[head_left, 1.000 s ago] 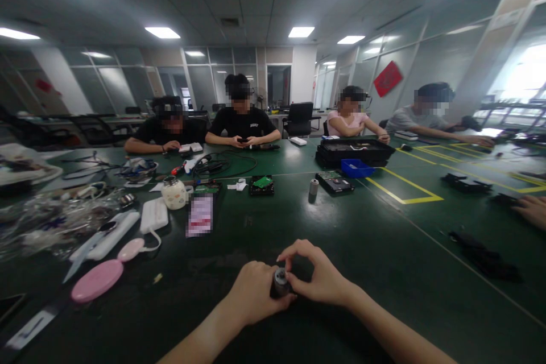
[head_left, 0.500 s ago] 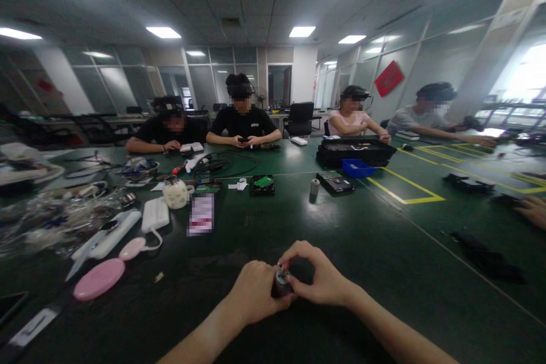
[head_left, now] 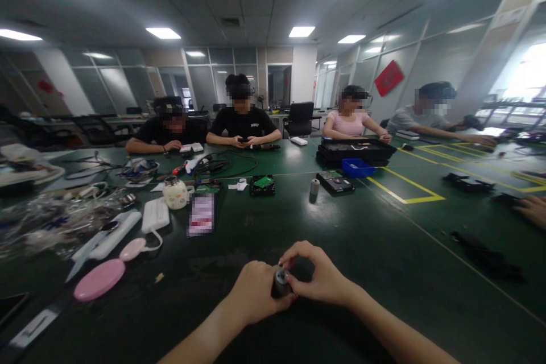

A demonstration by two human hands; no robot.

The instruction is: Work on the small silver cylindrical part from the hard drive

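Observation:
A small grey metal cylinder point(head_left: 281, 283) stands upright between my hands, low in the middle of the view. My left hand point(head_left: 256, 290) is wrapped round its left side, with the thumb across the front near the base. The thumb and forefinger of my right hand point(head_left: 318, 276) are bent together at the cylinder's top, touching its upper end and rim. Small details on the top face are too fine to make out. A similar metal cylinder point(head_left: 314, 186) stands farther back on the green table point(head_left: 239, 227).
Beyond lie hard drives point(head_left: 336, 181), a green circuit board point(head_left: 264, 182), a blue tray point(head_left: 357, 168) and a black case point(head_left: 356, 152). At left are a patterned jar point(head_left: 174, 192), a pink oval point(head_left: 99, 280) and plastic bags point(head_left: 63, 216). Several people sit around the table.
The cylinder's top has shifted slightly and its face shows more clearly, with the fingertips of my right hand slightly moved. My left hand has stayed almost still.

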